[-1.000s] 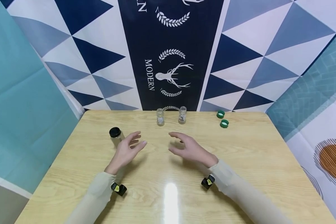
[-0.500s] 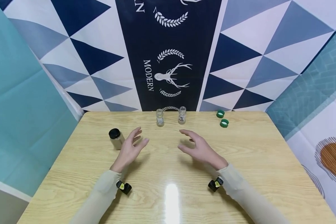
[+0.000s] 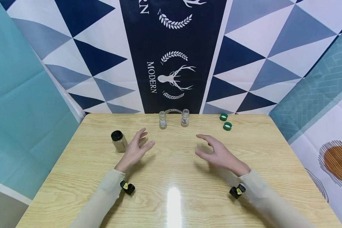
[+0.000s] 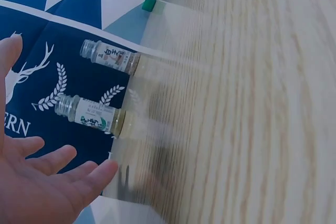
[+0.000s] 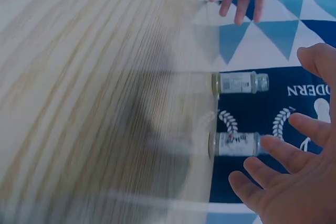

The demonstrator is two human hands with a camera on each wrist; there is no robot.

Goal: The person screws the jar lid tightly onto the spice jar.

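My left hand (image 3: 135, 152) hovers over the table with relaxed, spread fingers, holding nothing. Just left of it stands a jar with a black lid (image 3: 119, 142). The right hand (image 3: 219, 154) is likewise empty above the table, its thumb and fingers apart. Two small glass spice bottles without caps stand near the back edge: the left bottle (image 3: 162, 120) and the right bottle (image 3: 185, 118). Both carry printed labels, clearer in the left wrist view, where one bottle (image 4: 90, 114) shows a green mark. Two green caps (image 3: 227, 126) lie at the back right, beyond my right hand.
The light wooden table (image 3: 148, 196) reaches back to a patterned wall cloth (image 3: 174, 38). A teal cloth (image 3: 25, 95) borders the left side, and another patterned cloth (image 3: 325, 126) the right. Black cameras, such as the right wrist camera (image 3: 237, 191), are strapped to both wrists.
My right hand has moved to the right, away from the left hand. The left hand has shifted slightly right, away from the black-lidded jar. Bottles, caps and jar have stayed in place.
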